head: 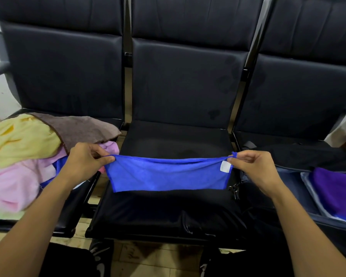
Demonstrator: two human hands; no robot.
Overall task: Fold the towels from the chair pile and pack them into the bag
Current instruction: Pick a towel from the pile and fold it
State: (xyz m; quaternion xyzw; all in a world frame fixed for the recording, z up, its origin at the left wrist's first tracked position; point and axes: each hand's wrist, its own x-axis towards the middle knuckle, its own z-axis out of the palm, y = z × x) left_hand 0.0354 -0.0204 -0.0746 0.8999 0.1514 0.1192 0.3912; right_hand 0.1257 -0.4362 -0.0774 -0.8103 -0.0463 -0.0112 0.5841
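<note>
Above black chair seat point(168, 140), left hand point(84, 158) and right hand point(254, 166) each pinch blue towel point(164, 174) corners.

Bag point(288, 172) cut off at right edge, interior mostly out of view. Purple towel point(336, 188) only partly in frame. Towel pile point(18, 156) clipped at left edge, lower part blurred.

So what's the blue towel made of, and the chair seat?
The blue towel looks like soft microfibre cloth: matte, slightly fuzzy, sagging limp between the hands, with a stitched edge and a small white tag. The chair seat looks like black leather or imitation leather: smooth, faintly shiny, creased over padding.
</note>
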